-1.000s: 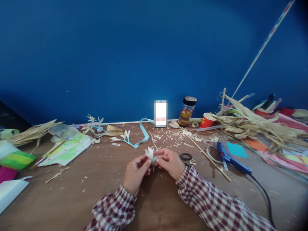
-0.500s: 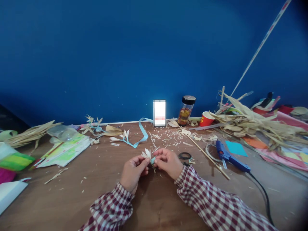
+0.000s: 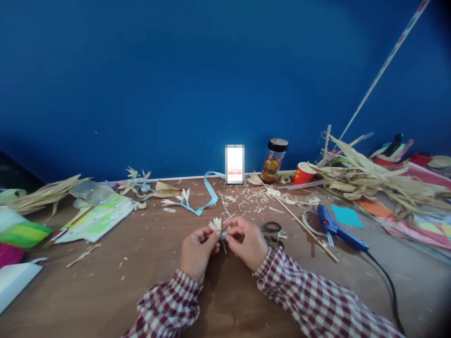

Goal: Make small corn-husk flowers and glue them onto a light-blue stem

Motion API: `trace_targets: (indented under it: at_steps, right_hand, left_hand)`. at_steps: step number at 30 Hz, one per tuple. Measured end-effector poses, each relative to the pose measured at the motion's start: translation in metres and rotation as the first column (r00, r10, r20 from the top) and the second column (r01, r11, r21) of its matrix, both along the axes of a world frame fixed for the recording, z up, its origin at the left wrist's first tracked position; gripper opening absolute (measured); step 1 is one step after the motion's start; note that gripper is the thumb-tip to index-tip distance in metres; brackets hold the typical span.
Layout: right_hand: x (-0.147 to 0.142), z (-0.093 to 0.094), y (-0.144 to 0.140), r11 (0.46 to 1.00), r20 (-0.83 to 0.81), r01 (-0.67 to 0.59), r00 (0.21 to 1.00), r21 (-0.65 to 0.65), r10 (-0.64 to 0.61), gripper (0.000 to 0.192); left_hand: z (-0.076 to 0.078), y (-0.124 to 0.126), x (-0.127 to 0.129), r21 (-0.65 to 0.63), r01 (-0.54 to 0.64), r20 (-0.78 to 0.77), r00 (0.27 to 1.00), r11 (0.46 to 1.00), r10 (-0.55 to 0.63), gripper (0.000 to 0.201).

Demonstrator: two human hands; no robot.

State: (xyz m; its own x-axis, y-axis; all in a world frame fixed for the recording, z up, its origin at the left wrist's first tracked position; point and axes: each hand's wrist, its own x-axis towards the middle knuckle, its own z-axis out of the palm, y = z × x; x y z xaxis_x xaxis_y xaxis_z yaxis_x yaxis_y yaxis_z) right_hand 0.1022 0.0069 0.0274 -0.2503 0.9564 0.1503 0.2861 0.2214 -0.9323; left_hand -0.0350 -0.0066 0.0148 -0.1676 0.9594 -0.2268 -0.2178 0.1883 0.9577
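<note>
My left hand [image 3: 198, 251] pinches a small pale flower [image 3: 215, 225], made of what looks like dried husk, near its base. Its petals point up above the fingertips, and a thin stem hangs below. From the right, my right hand [image 3: 246, 241] is closed on a short bit of light blue ribbon [image 3: 224, 234] at the flower's base. The fingertips of both hands nearly meet there. Beyond the hands lies another husk flower stem [image 3: 183, 202] wrapped in blue, with a long blue ribbon [image 3: 210, 197] running from it. Black-handled scissors [image 3: 271, 227] lie beside my right hand, partly hidden.
A blue glue gun [image 3: 340, 230] with a black cord and a thin stick [image 3: 306, 229] lie at right. Behind stand a lidded jar [image 3: 274, 162] and a red paper cup [image 3: 302, 174]. Dried husks [image 3: 380, 178] are heaped at far right; a painted sheet [image 3: 95, 220] lies left.
The flower has turned slightly in my fingers, and my left hand has shifted a little to the right. The whole view has moved slightly; both hands keep their pinch.
</note>
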Motion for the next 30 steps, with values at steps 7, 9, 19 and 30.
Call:
trace_targets:
  at_steps: [7,9,19,30]
  right_hand:
    - [-0.006,0.005,-0.007,0.997,0.016,0.053,0.998,0.053,-0.054,0.029]
    - [-0.007,0.005,-0.007,0.995,0.011,0.078,0.997,0.058,-0.078,0.027]
    - [-0.008,-0.002,-0.005,0.984,0.067,0.131,0.988,0.118,-0.139,0.021]
    - [-0.002,-0.004,0.005,0.985,-0.164,-0.004,0.986,-0.171,-0.025,0.027]
  left_hand:
    - [0.002,-0.001,0.005,0.041,-0.049,-0.049,0.997,0.998,0.051,0.025]
    - [0.003,-0.001,0.006,0.062,-0.053,-0.071,0.996,0.997,0.057,0.026]
    - [0.001,-0.002,0.010,0.100,-0.074,-0.094,0.992,0.992,0.083,0.027]
    - [0.006,0.000,0.002,0.097,0.088,0.052,0.994,0.991,-0.094,0.044]
